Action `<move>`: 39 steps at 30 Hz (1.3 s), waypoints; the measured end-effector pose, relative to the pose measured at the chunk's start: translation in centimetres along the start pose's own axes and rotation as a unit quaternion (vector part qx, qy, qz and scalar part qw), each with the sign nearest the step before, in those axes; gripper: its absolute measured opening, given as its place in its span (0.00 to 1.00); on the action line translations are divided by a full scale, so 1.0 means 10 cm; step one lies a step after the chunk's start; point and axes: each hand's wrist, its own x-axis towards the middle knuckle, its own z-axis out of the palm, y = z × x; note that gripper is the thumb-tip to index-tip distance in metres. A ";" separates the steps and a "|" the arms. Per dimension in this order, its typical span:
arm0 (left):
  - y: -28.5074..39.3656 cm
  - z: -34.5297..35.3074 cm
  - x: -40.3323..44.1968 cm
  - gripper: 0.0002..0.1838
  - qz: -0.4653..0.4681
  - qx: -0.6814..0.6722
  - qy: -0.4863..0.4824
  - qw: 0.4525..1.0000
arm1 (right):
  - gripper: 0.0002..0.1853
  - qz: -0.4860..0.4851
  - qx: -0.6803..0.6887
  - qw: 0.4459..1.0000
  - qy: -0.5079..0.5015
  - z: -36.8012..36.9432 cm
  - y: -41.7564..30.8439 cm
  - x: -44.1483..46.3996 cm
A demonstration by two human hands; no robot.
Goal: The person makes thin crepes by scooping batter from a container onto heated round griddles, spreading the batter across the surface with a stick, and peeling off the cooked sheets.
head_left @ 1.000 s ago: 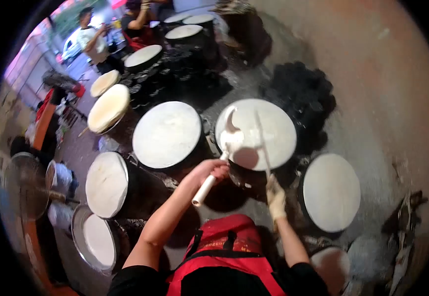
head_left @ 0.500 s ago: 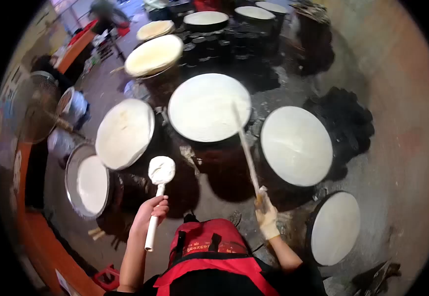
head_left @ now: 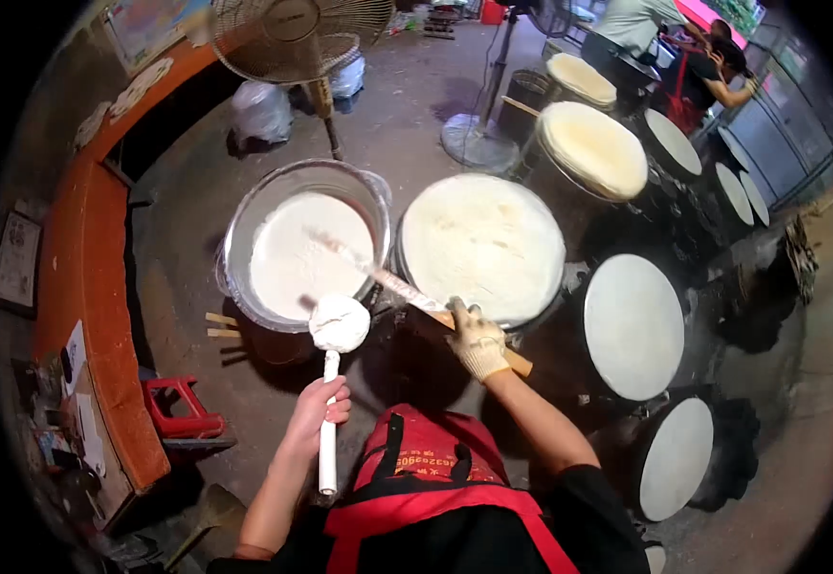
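Observation:
My left hand [head_left: 321,413], bare, grips the white tube handle of a ladle [head_left: 340,323]. Lumpy white batter or dough covers the ladle's head, which sits at the near rim of a large metal pot [head_left: 234,263]. White batter [head_left: 292,273] lies in the pot. A thin glove covers my right hand [head_left: 478,342], closed around the wooden handle of a long flat spatula [head_left: 407,289]. Its batter-smeared blade points left over the pot, its tip blurred. Right of the pot, beneath the spatula's middle, is a wide round pale flatbread stack [head_left: 483,244].
Several round griddles [head_left: 634,325] stand along the right side. More flatbreads [head_left: 593,153] are stacked farther back. A standing fan [head_left: 325,105] is behind the pot, a red stool [head_left: 182,407] at left. People [head_left: 708,81] work at the far right.
My view has turned left toward the pot. My right hand has brought the spatula from over a griddle to over the batter. The ladle stays in my left hand.

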 end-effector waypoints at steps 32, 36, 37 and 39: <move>0.54 2.66 0.78 0.11 -0.009 -0.286 0.029 0.958 | 0.12 0.439 0.609 0.545 0.372 -1.91 5.21 3.67; 0.52 2.93 0.78 0.12 -0.009 -0.286 0.055 0.957 | 0.18 0.427 0.580 0.506 0.475 -1.57 5.07 3.54; 0.53 2.99 0.78 0.12 -0.010 -0.270 0.060 0.961 | 0.17 0.415 0.580 0.511 0.480 -1.51 5.10 3.52; 0.54 3.13 0.81 0.11 -0.012 -0.239 0.069 0.968 | 0.16 0.388 0.581 0.522 0.489 -1.45 5.16 3.51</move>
